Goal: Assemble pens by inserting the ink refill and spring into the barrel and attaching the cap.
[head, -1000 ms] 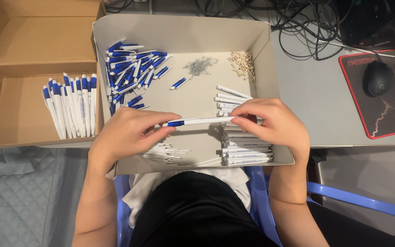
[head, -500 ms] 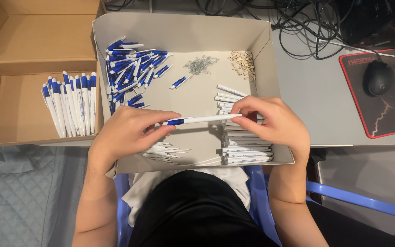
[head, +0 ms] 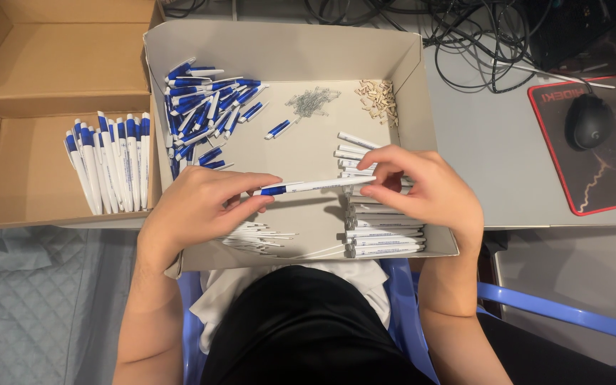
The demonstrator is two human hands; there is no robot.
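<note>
We are holding one white pen (head: 315,186) with a blue tip level above the middle of the shallow grey box (head: 408,64), between both our hands. Our left hand (head: 194,210) is pinching the blue end, thumb and forefinger pressed together on it, while the other fingers are curling underneath. Our right hand (head: 429,192) is pinching the white end, its fingers (head: 386,158) bending over the barrel and the thumb closing from below.

Under our right hand, along the box's right wall, white pen barrels (head: 383,239) are lying stacked side by side. Near the box's front edge, just beside our left hand, thin white refills (head: 258,237) are lying in a loose bundle. In the box's far left corner, blue-and-white pen parts (head: 204,107) are sitting in a heap. Toward the far wall, a small cluster of what are probably metal springs (head: 313,102) is resting beside a little pile of tan bits (head: 378,98).

To the left, an open cardboard box (head: 37,71) is holding a row of finished pens (head: 112,167) against its right wall. On the table's right side, a black mouse (head: 589,121) is sitting on a red-edged mat (head: 607,185).
</note>
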